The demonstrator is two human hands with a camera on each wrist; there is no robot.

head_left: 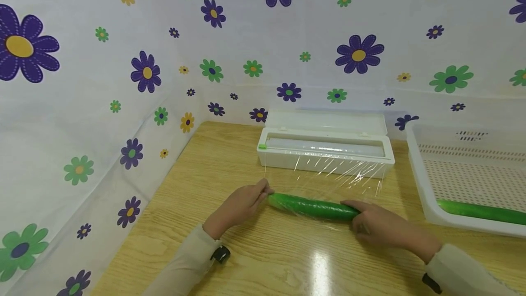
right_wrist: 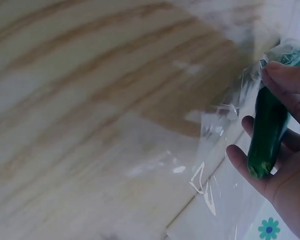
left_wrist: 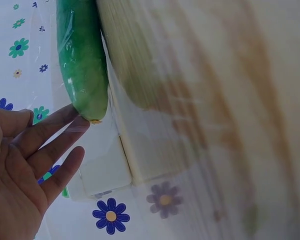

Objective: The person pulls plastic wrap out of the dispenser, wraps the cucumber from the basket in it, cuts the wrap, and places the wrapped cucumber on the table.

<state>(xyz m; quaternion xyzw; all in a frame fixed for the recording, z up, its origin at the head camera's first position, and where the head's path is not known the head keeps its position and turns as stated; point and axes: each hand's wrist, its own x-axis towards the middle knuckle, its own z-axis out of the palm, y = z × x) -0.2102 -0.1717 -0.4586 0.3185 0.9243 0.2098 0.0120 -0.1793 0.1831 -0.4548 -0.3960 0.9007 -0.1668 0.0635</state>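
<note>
A green cucumber (head_left: pixel 316 207) with clear cling film over it is held across the table between both hands. The left hand (head_left: pixel 244 202) is at its paler left end; in the left wrist view extended fingers (left_wrist: pixel 65 122) touch the cucumber tip (left_wrist: pixel 87 95) and film. At the other end the right hand (head_left: pixel 380 225) grips the cucumber, thumb on top and fingers beneath, as the right wrist view shows. Wrinkled film (head_left: pixel 328 170) stretches from the cucumber back to a white cling film dispenser (head_left: pixel 283 160), lid raised, its roll (head_left: pixel 324 146) visible inside.
On the right stands a white perforated basket (head_left: pixel 420 186) with another cucumber (head_left: pixel 486 211) inside, near its front wall. Flower-printed sheeting (head_left: pixel 312 26) hangs behind the wood-grain table (head_left: pixel 205 163) and along its left side. A green piece (head_left: pixel 262 146) sits on the dispenser's left corner.
</note>
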